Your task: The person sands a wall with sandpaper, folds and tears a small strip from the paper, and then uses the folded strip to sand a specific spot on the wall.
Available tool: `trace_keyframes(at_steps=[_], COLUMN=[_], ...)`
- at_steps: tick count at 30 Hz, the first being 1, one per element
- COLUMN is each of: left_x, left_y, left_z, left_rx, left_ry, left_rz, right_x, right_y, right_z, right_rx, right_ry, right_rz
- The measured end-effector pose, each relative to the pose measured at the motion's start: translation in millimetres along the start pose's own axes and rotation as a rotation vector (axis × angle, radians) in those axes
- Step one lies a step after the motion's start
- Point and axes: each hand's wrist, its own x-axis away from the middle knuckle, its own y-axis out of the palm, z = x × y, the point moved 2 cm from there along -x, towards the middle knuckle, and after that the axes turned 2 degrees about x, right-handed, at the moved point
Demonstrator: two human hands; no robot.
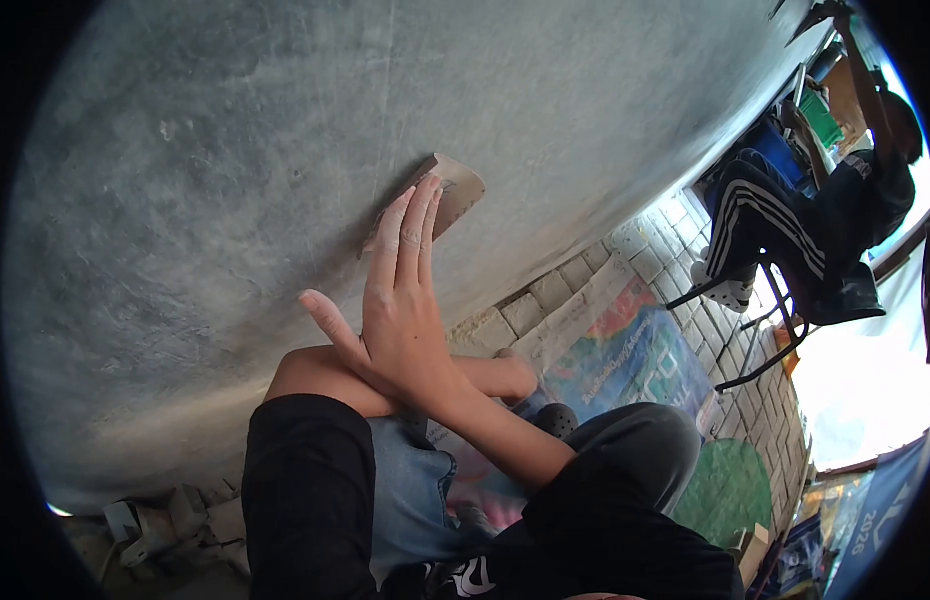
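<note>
Where right hand [400,310] presses, sandpaper [457,192] under fingers [410,225]; thumb clear.

The right hand [405,320] presses a sandpaper sheet [457,190] against the grey wall [235,150].

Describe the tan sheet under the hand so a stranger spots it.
Start at the big curved grey surface filling the upper view. Near its middle, the right hand lays flat fingers on a small tan rectangular sheet. It is the only brown, straight-edged patch on that grey.
</note>
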Motion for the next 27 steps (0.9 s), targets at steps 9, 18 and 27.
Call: trace_keyframes(at_steps=[9, 18, 27], left_x=[6.8, 9.9, 10.4], left_y=[-1.1, -2.5, -1.9], left_z=[-3.5, -5.0, -6.3], left_rx=[-0.04, -0.053, -0.062], left_ry=[-0.03, -0.032, -0.028], left_rz=[-0.036, -0.039, -0.038], right_x=[0.8, 2.4, 3.6], right_y=[6.7, 7.6, 9.5], right_z=[-0.6, 3.4, 5.0], right_rx=[-0.046, -0.04, -0.058], right_ry=[0.014, 0.004, -0.005], right_rz=[0.015, 0.024, 0.047])
